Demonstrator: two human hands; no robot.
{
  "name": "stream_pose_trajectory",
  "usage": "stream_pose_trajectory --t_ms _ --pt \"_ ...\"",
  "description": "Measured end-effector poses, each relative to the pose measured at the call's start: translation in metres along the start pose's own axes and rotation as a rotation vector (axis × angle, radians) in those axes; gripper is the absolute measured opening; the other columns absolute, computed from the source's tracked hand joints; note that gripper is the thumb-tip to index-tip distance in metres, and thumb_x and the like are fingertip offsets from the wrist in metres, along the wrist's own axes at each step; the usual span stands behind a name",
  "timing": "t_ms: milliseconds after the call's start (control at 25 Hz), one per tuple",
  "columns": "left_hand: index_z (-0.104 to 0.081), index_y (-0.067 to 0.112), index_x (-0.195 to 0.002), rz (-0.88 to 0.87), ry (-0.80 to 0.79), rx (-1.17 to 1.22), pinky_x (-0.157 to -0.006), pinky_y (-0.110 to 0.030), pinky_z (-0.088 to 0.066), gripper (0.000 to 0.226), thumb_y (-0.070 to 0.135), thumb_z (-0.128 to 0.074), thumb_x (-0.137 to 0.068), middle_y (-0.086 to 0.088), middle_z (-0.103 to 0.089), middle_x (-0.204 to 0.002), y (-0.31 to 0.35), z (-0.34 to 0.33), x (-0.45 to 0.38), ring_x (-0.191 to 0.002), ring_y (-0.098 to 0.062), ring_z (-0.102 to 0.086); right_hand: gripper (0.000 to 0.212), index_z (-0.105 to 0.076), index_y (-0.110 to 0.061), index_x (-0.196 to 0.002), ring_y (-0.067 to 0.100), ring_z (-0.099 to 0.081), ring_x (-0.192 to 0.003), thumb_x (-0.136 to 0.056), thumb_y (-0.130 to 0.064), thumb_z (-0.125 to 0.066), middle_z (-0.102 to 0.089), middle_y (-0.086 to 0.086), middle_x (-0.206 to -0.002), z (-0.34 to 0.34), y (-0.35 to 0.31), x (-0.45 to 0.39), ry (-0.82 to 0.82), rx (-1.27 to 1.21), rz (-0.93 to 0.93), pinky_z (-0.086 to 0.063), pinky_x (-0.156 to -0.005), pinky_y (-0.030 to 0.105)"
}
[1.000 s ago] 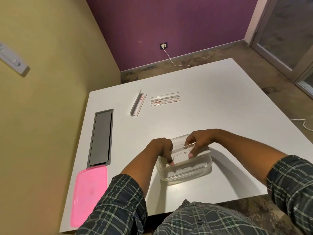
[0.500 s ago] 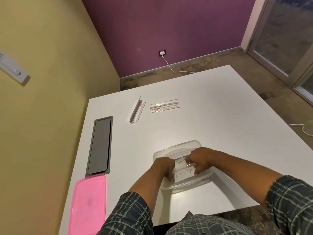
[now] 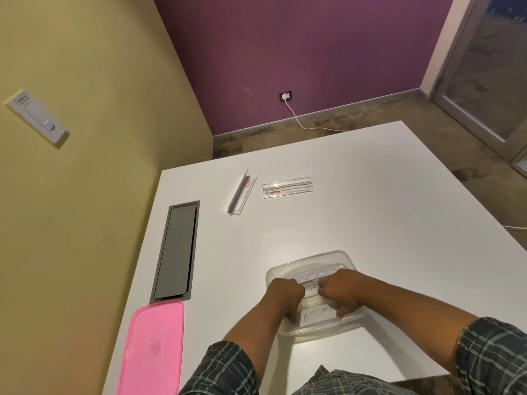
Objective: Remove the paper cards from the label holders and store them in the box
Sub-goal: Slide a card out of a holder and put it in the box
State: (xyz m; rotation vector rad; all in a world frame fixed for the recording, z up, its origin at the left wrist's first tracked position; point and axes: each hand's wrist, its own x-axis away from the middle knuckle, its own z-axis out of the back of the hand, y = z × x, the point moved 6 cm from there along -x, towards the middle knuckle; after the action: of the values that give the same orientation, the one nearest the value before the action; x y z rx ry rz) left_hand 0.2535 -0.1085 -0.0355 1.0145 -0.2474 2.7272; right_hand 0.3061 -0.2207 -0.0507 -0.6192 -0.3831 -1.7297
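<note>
A clear plastic box [image 3: 310,256] stands near the table's front edge. Both my hands reach into it. My left hand [image 3: 285,297] and my right hand [image 3: 340,295] grip the two ends of a clear label holder [image 3: 316,302], which is blurred between them. A white paper card lettered BATMA [image 3: 315,316] shows just below it, at my fingertips. Whether it is still partly in the holder I cannot tell. Two more written cards [image 3: 312,287] lie in the box behind my hands. Two other clear label holders [image 3: 241,193] [image 3: 286,187] lie far back on the table.
The pink box lid [image 3: 152,349] lies at the table's front left corner. Behind it a grey cable hatch [image 3: 176,249] is set flush in the white table [image 3: 385,212]. A yellow wall runs close along the left edge.
My hands have come down from above the box into it, with the holder and the BATMA card. The camera view has tilted, and the box now sits lower in the picture.
</note>
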Motion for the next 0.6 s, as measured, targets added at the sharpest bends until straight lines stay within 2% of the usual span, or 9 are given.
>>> stream_pose_trajectory --t_ms 200,280,360,440,600 --pt "-0.052 0.017 -0.063 -0.040 -0.092 0.106 -0.059 -0.027 -0.041 0.048 0.054 -0.082 -0.066 0.003 -0.054 -0.062 -0.008 0.013 -0.002 -0.065 -0.021 -0.055 0.058 -0.058 -0.011 -0.115 0.035 -0.067 -0.092 -0.079 -0.055 -0.070 -0.066 0.010 -0.109 0.011 -0.002 -0.003 0.086 0.075 0.069 -0.046 -0.073 0.039" --pt "-0.058 0.015 -0.060 -0.011 -0.126 0.259 -0.060 -0.027 -0.046 0.042 0.051 -0.078 -0.069 0.002 -0.060 -0.057 -0.019 0.025 -0.005 -0.060 -0.020 -0.058 0.057 -0.061 -0.012 -0.108 0.036 -0.067 -0.085 -0.082 -0.063 -0.061 -0.069 0.010 -0.100 0.023 0.002 -0.004 0.158 0.070 0.116 -0.040 -0.066 0.036" --pt "-0.070 0.010 -0.066 0.023 -0.142 0.475 -0.068 -0.030 -0.057 0.028 0.037 -0.067 -0.075 -0.002 -0.072 -0.061 -0.035 0.039 -0.008 -0.058 -0.018 -0.066 0.055 -0.065 -0.016 -0.095 0.033 -0.067 -0.075 -0.087 -0.068 -0.051 -0.070 0.006 -0.086 0.039 0.008 -0.005 0.261 0.045 0.159 -0.040 -0.062 0.033" --pt "-0.075 0.007 -0.073 0.062 -0.098 0.642 -0.076 -0.034 -0.061 0.027 0.030 -0.061 -0.078 -0.007 -0.075 -0.067 -0.060 0.055 -0.014 -0.058 -0.017 -0.069 0.056 -0.069 -0.023 -0.087 0.027 -0.068 -0.070 -0.090 -0.072 -0.043 -0.072 0.000 -0.077 0.059 0.022 -0.010 0.382 0.003 0.143 -0.043 -0.061 0.030" --pt "-0.072 0.009 -0.068 0.163 0.159 0.715 -0.071 -0.035 -0.060 0.025 0.031 -0.061 -0.075 -0.006 -0.073 -0.065 -0.124 0.088 -0.031 -0.065 -0.023 -0.071 0.060 -0.073 -0.027 -0.088 0.021 -0.069 -0.069 -0.093 -0.072 -0.036 -0.075 -0.002 -0.078 0.113 0.070 -0.032 0.517 -0.031 -0.004 -0.037 -0.061 0.026"
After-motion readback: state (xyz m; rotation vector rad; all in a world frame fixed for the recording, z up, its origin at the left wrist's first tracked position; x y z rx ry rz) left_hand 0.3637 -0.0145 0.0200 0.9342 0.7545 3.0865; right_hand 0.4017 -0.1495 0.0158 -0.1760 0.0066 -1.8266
